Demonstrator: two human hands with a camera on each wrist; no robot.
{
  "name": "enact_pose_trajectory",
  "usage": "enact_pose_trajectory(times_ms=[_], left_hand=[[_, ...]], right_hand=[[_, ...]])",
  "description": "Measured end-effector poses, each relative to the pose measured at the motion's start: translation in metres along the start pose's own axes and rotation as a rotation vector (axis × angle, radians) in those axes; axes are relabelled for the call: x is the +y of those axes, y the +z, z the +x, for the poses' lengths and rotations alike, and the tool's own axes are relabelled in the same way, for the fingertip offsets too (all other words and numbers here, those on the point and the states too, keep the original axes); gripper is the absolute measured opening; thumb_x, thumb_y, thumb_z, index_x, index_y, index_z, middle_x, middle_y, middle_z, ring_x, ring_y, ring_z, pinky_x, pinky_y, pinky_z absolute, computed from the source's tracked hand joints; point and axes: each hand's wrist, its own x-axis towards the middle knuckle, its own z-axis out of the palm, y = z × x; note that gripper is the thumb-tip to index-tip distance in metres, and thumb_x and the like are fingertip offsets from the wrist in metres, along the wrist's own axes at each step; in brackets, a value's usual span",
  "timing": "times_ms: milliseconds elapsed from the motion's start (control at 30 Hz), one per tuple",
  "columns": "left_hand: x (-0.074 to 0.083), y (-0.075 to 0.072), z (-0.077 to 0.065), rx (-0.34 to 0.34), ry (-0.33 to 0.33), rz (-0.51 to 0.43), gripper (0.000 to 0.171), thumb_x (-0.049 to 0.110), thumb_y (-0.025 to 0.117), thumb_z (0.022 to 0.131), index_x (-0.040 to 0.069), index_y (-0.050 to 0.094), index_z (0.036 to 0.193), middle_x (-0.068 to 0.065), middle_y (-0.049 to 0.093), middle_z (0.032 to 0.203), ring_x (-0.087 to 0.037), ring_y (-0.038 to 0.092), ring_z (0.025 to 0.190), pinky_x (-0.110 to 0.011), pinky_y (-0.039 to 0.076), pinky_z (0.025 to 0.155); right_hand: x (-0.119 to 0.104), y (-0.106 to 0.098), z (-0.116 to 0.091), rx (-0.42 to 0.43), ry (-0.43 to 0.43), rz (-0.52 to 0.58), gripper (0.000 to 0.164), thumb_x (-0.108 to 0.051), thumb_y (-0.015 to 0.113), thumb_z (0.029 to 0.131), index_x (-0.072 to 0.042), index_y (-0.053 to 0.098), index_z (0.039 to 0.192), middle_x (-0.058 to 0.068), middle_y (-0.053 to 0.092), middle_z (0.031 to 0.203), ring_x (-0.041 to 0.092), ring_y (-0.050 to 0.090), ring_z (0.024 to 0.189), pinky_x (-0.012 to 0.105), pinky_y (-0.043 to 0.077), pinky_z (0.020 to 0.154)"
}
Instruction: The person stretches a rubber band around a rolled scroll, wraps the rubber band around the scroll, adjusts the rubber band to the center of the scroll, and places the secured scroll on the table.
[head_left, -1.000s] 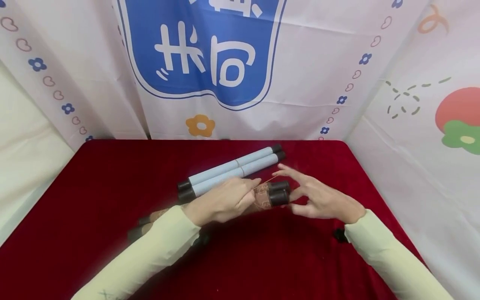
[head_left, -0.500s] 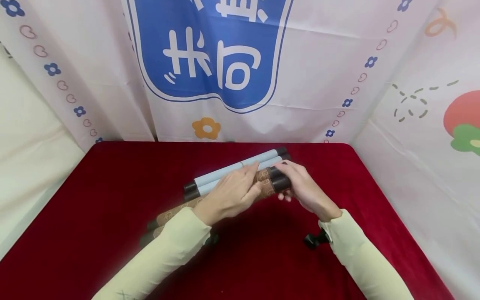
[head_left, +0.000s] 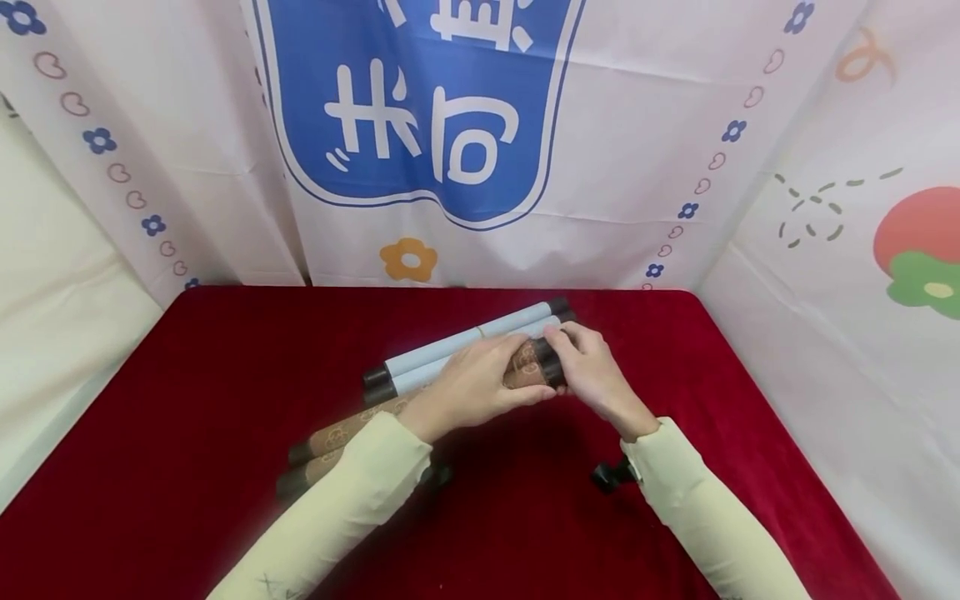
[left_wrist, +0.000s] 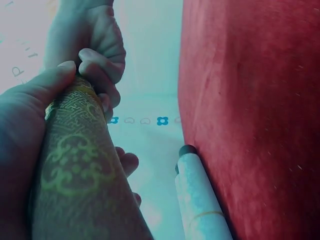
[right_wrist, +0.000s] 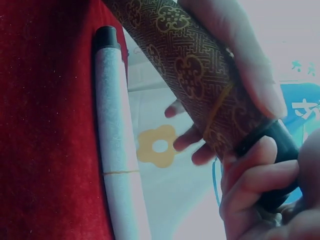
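A brown scroll (head_left: pixel 348 429) of two side-by-side rolls, patterned in gold with black end knobs, slants across the middle in the head view. My left hand (head_left: pixel 465 387) grips it near its right end, thumb along the near side. Curled round the black end knobs (right_wrist: pixel 285 140) are the fingers of my right hand (head_left: pixel 596 371). A thin rubber band (right_wrist: pixel 218 110) circles the brown scroll just short of those knobs, plain in the right wrist view. In the left wrist view the patterned roll (left_wrist: pixel 75 165) runs up to my right hand's curled fingers.
Behind the brown scroll, a light blue scroll (head_left: pixel 442 343) of two rolls with black ends lies on the red cloth-covered table (head_left: pixel 225 375), a thin band round its middle. White printed curtains (head_left: pixel 615 167) stand at the back and sides.
My right hand, which was stretching the rubber band out past the knobs, has come in to the left and now holds the scroll's end. The band now sits round the scroll.
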Motion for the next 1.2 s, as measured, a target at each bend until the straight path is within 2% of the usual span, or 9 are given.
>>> enact_pose_trajectory(times_ms=[133, 267, 400, 567, 667, 800, 867, 1067, 1200], left_hand=[[-0.007, -0.006, -0.01, -0.01, -0.014, 0.049, 0.062, 0.06, 0.079, 0.087, 0.015, 0.065, 0.127, 0.003, 0.068, 0.095, -0.01, 0.06, 0.079, -0.029, 0.052, 0.068], [-0.012, -0.012, -0.017, -0.033, -0.043, 0.101, 0.058, 0.06, 0.08, 0.083, 0.016, 0.066, 0.119, 0.006, 0.064, 0.087, -0.009, 0.057, 0.073, -0.027, 0.049, 0.062], [-0.005, -0.009, -0.009, -0.023, -0.026, 0.111, 0.067, 0.062, 0.076, 0.083, 0.013, 0.064, 0.126, 0.003, 0.067, 0.094, -0.011, 0.061, 0.079, -0.029, 0.052, 0.066], [0.001, 0.004, 0.004, -0.009, 0.008, 0.054, 0.062, 0.061, 0.077, 0.088, 0.012, 0.064, 0.124, 0.001, 0.069, 0.097, -0.011, 0.063, 0.082, -0.029, 0.054, 0.07], [-0.003, 0.003, 0.0, -0.036, -0.006, 0.048, 0.06, 0.059, 0.078, 0.087, 0.013, 0.064, 0.122, 0.003, 0.068, 0.095, -0.01, 0.062, 0.08, -0.028, 0.052, 0.068], [-0.01, -0.007, -0.011, -0.085, -0.067, 0.078, 0.061, 0.059, 0.082, 0.083, 0.014, 0.064, 0.12, 0.005, 0.065, 0.089, -0.009, 0.059, 0.075, -0.027, 0.05, 0.064], [-0.011, -0.01, -0.013, -0.093, -0.073, 0.09, 0.059, 0.059, 0.083, 0.081, 0.015, 0.064, 0.115, 0.006, 0.063, 0.086, -0.008, 0.057, 0.073, -0.027, 0.049, 0.062], [-0.003, -0.001, 0.002, -0.038, -0.003, 0.048, 0.063, 0.062, 0.078, 0.084, 0.013, 0.064, 0.12, 0.004, 0.066, 0.092, -0.01, 0.06, 0.079, -0.027, 0.052, 0.066], [-0.005, 0.005, 0.003, -0.044, -0.027, 0.054, 0.063, 0.062, 0.077, 0.087, 0.012, 0.064, 0.122, 0.002, 0.068, 0.096, -0.01, 0.062, 0.081, -0.029, 0.053, 0.068]], right_hand=[[0.003, -0.001, 0.001, 0.033, 0.01, 0.006, 0.042, -0.041, 0.048, 0.111, -0.004, 0.065, 0.117, 0.013, 0.058, 0.091, 0.02, 0.058, 0.061, 0.034, 0.058, 0.055], [0.006, -0.001, 0.003, 0.057, 0.018, 0.008, 0.041, -0.04, 0.049, 0.111, -0.003, 0.066, 0.115, 0.013, 0.059, 0.091, 0.02, 0.057, 0.062, 0.038, 0.058, 0.055], [0.007, -0.001, 0.003, 0.069, 0.004, -0.014, 0.04, -0.04, 0.048, 0.111, -0.004, 0.066, 0.113, 0.012, 0.06, 0.09, 0.021, 0.058, 0.062, 0.036, 0.057, 0.054], [0.007, 0.0, 0.002, 0.076, -0.016, -0.04, 0.04, -0.04, 0.047, 0.111, -0.006, 0.067, 0.112, 0.013, 0.062, 0.087, 0.022, 0.058, 0.057, 0.034, 0.057, 0.053], [0.008, 0.001, 0.001, 0.078, -0.009, -0.023, 0.039, -0.039, 0.048, 0.111, -0.006, 0.067, 0.112, 0.013, 0.062, 0.088, 0.023, 0.058, 0.057, 0.035, 0.057, 0.053], [0.01, 0.003, 0.002, 0.069, 0.001, 0.001, 0.039, -0.038, 0.048, 0.112, -0.004, 0.066, 0.113, 0.012, 0.061, 0.089, 0.023, 0.058, 0.061, 0.034, 0.057, 0.054], [0.011, 0.003, 0.003, 0.07, 0.001, 0.002, 0.039, -0.038, 0.047, 0.112, -0.003, 0.066, 0.113, 0.012, 0.06, 0.088, 0.022, 0.058, 0.062, 0.034, 0.057, 0.054], [0.012, 0.004, 0.005, 0.092, -0.012, -0.025, 0.039, -0.037, 0.047, 0.111, -0.003, 0.067, 0.113, 0.012, 0.061, 0.086, 0.02, 0.058, 0.056, 0.034, 0.055, 0.053], [0.013, 0.003, 0.007, 0.076, -0.014, -0.022, 0.04, -0.037, 0.047, 0.112, -0.003, 0.067, 0.114, 0.012, 0.062, 0.087, 0.021, 0.058, 0.057, 0.035, 0.056, 0.053]])
